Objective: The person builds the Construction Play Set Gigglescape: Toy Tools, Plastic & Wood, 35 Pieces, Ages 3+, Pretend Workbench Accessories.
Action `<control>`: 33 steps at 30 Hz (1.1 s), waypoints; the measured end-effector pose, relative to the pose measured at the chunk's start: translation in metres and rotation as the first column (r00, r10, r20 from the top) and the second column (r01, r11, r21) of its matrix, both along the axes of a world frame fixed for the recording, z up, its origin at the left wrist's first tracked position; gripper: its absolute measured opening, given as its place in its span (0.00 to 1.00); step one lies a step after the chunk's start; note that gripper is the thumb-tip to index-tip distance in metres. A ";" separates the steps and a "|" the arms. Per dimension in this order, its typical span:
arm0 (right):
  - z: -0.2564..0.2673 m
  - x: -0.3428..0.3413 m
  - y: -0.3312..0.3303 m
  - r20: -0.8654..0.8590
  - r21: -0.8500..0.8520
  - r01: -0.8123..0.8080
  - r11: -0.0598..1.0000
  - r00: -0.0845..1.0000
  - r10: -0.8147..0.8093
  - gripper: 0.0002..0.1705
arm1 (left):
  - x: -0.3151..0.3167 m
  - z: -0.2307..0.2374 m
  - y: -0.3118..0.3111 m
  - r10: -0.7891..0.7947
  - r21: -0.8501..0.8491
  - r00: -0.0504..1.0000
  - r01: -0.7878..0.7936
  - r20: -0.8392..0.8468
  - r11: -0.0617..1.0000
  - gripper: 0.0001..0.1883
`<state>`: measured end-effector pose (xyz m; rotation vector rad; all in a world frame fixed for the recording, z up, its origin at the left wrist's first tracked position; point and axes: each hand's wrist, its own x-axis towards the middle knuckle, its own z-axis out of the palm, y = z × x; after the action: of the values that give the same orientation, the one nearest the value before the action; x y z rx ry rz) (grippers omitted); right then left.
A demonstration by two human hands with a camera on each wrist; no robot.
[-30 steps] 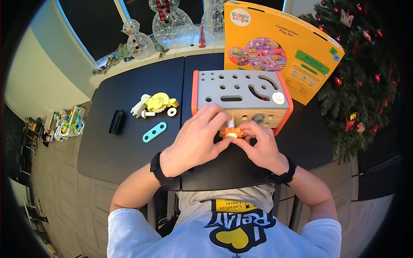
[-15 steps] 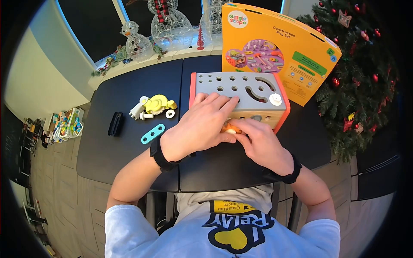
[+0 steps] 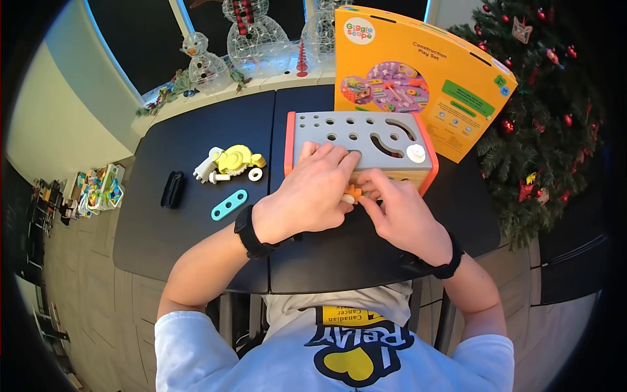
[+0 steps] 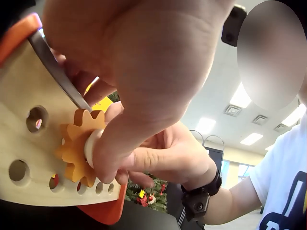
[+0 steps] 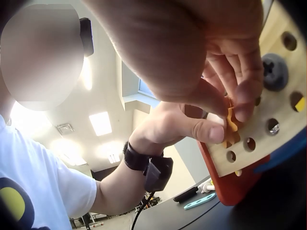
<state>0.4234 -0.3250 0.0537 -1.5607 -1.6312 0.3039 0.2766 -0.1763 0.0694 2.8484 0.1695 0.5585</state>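
Note:
An orange toy gear (image 4: 76, 146) lies close against the wooden front of a toy workbench box (image 3: 310, 135) with a grey top and red ends. A white bolt head (image 4: 90, 147) sits at the gear's middle, its shaft out of sight. My left hand (image 3: 317, 189) lays its fingers over the box's top edge, and its thumb presses on the bolt head. From the other side, my right hand (image 3: 408, 212) pinches the gear's teeth between thumb and index finger. A grey screw head (image 5: 275, 72) is set in the same wooden face, among several round holes.
To the left on the black table (image 3: 163, 242) lie a teal three-hole strip (image 3: 229, 205), a black case (image 3: 172, 189), a white ring (image 3: 255, 174) and yellow and white toy parts (image 3: 238, 159). A white piece (image 3: 416, 153) sits on the box top. Behind stands a yellow carton (image 3: 450, 72).
The left fingers have moved from beside the bolt's white shaft onto the box top. The shaft, visible earlier, has gone from sight and the gear is nearer the box. The right hand stays at the gear.

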 end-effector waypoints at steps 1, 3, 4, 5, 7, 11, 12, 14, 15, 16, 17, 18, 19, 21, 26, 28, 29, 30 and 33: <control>0.000 0.001 0.000 0.016 -0.003 0.001 1.000 1.000 -0.001 0.11 | 0.001 -0.001 0.000 0.001 -0.002 1.000 -0.001 0.006 1.000 0.39; -0.002 0.004 0.001 0.048 -0.008 0.001 1.000 0.999 -0.001 0.09 | 0.002 -0.002 -0.001 0.006 -0.003 1.000 -0.006 0.014 1.000 0.38; -0.003 0.004 0.001 0.064 -0.005 0.007 1.000 0.998 -0.006 0.08 | 0.002 -0.002 -0.002 0.010 -0.002 1.000 -0.010 0.018 1.000 0.37; -0.004 0.004 0.002 0.080 -0.002 0.011 1.000 0.997 -0.011 0.08 | 0.003 -0.003 -0.002 0.015 -0.001 1.000 -0.015 0.022 1.000 0.37; -0.005 0.004 0.003 0.096 0.005 0.018 1.000 0.995 -0.018 0.07 | 0.004 -0.005 -0.002 0.024 -0.001 0.999 -0.024 0.037 1.000 0.36; -0.008 0.004 0.005 0.103 0.018 0.026 0.999 0.994 -0.028 0.06 | 0.009 -0.007 0.000 0.042 -0.012 0.999 -0.042 0.031 0.999 0.35; -0.007 0.005 0.005 0.107 0.023 0.029 0.999 0.994 -0.031 0.06 | 0.009 -0.008 0.000 0.049 -0.012 0.999 -0.049 0.020 0.999 0.35; -0.007 0.007 0.004 0.099 0.003 0.036 0.999 0.994 -0.036 0.06 | 0.011 -0.007 0.002 0.060 -0.010 0.998 -0.060 -0.001 0.998 0.35; -0.007 0.007 0.004 0.095 -0.007 0.039 0.999 0.995 -0.038 0.06 | 0.010 -0.006 0.003 0.051 -0.013 0.999 -0.051 -0.005 0.999 0.36; -0.006 0.008 0.003 0.074 -0.018 0.035 0.999 0.997 -0.033 0.07 | 0.009 -0.004 0.004 0.042 -0.016 0.999 -0.042 -0.009 0.999 0.36; -0.005 0.008 0.002 0.052 -0.031 0.028 0.999 0.998 -0.026 0.07 | 0.008 -0.004 0.004 0.036 -0.020 0.999 -0.036 -0.014 0.999 0.36; -0.003 0.008 0.001 0.030 -0.042 0.015 0.999 0.999 -0.014 0.08 | 0.006 -0.004 0.004 0.020 -0.006 1.000 -0.020 0.018 1.000 0.36; 0.001 0.009 0.000 0.071 -0.002 0.008 1.000 0.997 -0.008 0.08 | 0.004 -0.004 0.003 0.011 0.009 0.999 -0.011 0.048 1.000 0.37; 0.010 0.012 -0.003 0.149 0.080 -0.018 0.997 0.989 0.006 0.10 | -0.002 -0.006 0.002 0.005 0.046 0.996 -0.009 0.089 0.999 0.37; 0.021 0.044 -0.002 0.439 0.300 0.093 0.949 0.870 -0.224 0.14 | -0.012 -0.009 0.000 -0.021 0.050 0.991 0.015 0.133 0.999 0.35; 0.021 0.065 -0.003 0.466 0.240 0.176 0.955 0.842 -0.273 0.25 | -0.018 -0.005 0.004 -0.063 0.016 0.979 0.061 0.193 0.998 0.30; 0.018 0.076 -0.002 0.459 0.190 0.194 0.962 0.849 -0.262 0.27 | -0.022 -0.005 0.010 -0.066 -0.007 0.972 0.069 0.228 0.998 0.28; 0.015 0.086 -0.001 0.451 0.138 0.211 0.968 0.857 -0.252 0.29 | -0.027 -0.006 0.019 -0.067 -0.029 0.963 0.078 0.263 0.997 0.26; 0.011 0.100 0.000 0.405 -0.024 0.179 0.984 0.901 -0.154 0.36 | -0.048 0.012 0.049 0.115 -0.141 0.944 -0.075 0.308 0.987 0.12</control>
<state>0.5233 -0.3253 0.0648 -1.8885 -1.7901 -0.0688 0.2288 -0.1275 0.0810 2.5943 0.2757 0.9769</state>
